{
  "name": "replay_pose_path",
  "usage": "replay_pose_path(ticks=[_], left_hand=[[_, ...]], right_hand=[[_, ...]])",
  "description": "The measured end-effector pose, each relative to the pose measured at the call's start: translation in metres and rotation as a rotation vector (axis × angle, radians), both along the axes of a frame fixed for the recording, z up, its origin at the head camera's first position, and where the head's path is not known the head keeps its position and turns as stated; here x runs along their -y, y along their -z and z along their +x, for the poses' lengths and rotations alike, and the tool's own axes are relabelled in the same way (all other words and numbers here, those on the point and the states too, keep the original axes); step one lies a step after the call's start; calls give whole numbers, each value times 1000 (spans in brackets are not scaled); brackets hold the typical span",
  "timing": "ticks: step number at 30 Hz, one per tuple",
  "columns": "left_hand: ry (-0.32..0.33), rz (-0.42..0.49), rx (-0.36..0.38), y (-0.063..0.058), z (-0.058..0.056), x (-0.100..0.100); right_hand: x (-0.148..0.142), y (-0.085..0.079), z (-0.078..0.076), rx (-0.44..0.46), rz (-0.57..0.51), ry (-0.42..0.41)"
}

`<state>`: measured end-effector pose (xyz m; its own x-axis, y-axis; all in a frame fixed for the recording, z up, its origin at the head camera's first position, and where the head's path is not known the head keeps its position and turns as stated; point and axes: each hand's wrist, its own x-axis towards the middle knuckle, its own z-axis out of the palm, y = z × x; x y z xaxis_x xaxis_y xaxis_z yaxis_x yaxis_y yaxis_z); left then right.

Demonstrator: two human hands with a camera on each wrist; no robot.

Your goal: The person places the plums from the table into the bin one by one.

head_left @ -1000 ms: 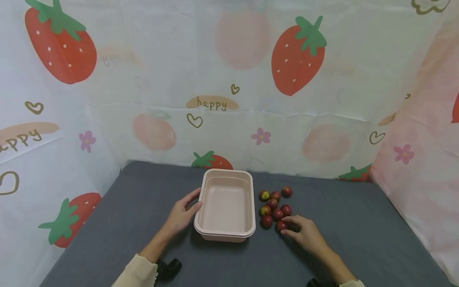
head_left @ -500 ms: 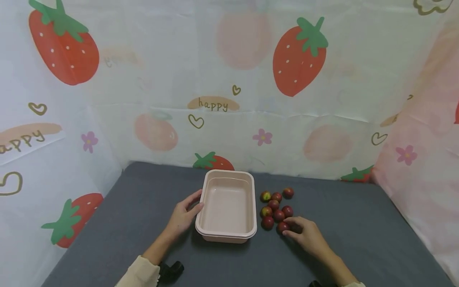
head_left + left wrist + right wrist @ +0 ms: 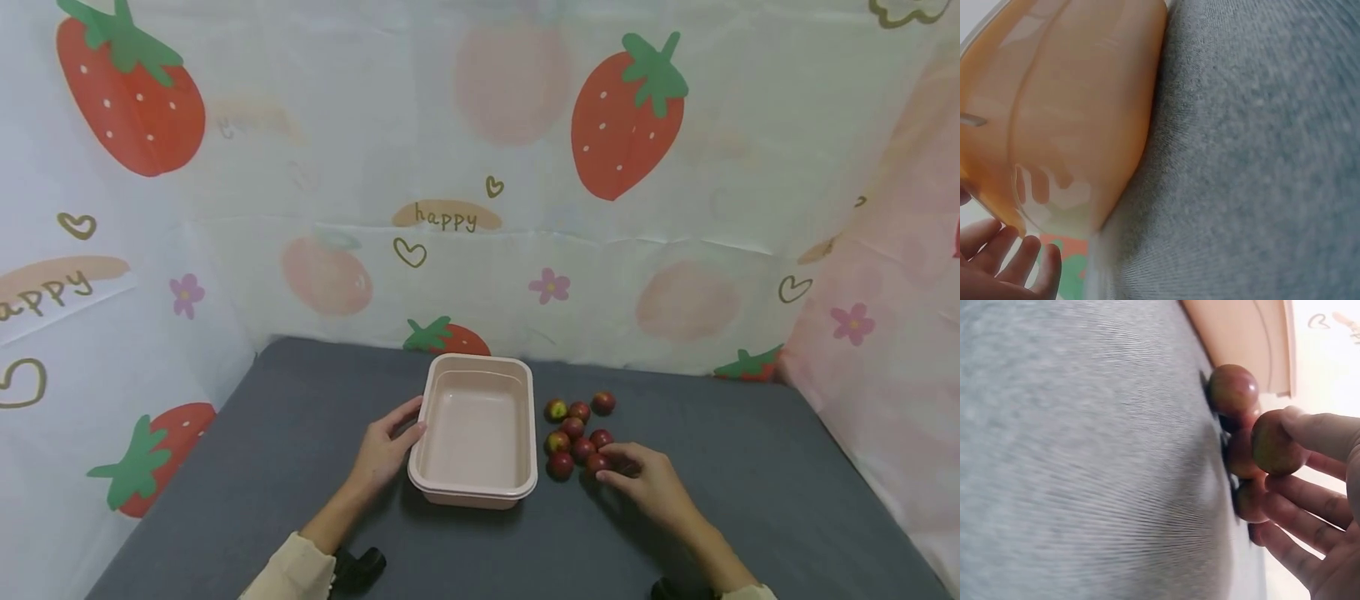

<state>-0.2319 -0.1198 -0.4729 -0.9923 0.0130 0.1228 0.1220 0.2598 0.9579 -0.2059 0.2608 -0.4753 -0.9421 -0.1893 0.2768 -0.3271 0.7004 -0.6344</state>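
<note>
A pale pink plastic container, deep and rectangular, stands on the dark cloth. My left hand holds its left rim, thumb over the edge. In the left wrist view the fingers reach up by the corner of the translucent-looking container wall. My right hand pinches a dark red plum between thumb and fingers. That plum hangs off the cloth in the right wrist view, in front of others. Several more plums lie in a loose cluster right of the container, some with yellow-green patches.
Grey-blue cloth covers the table. A white curtain printed with strawberries closes off the back and sides. A lone plum lies at the back right of the cluster. Black wrist gear sits by my left cuff.
My right hand has raised the pinched plum slightly, moving it a little back and to the right. The left hand stays at the container, and the other plums stay put.
</note>
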Motion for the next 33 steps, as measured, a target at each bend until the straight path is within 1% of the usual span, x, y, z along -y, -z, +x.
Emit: replay_pose_path(ticks=[3,6,10,16,21,28,33], left_hand=[[-16,2,8,-2,1,-1],[-31,11,23,-3,-1,-2],[-37,22,28,-3,-3,-2],[-39,27,15,-1,-2,-1],[-31,32,4,0,-3,-2],[-35,51,6,1,-4,-2],[-35,39,5,1,-2,-1]], right_hand=[[-2,-4,-3,-8,0,-9],[-3,-10,-8,-9,10,-13],[-2,-18,-13,-13,24,-22],[1,-28,-20,-40,35,-45],[5,-38,-29,-62,29,-69],[18,-54,-46,-45,-12,-101],[28,-63,-59,-34,-21,-108]])
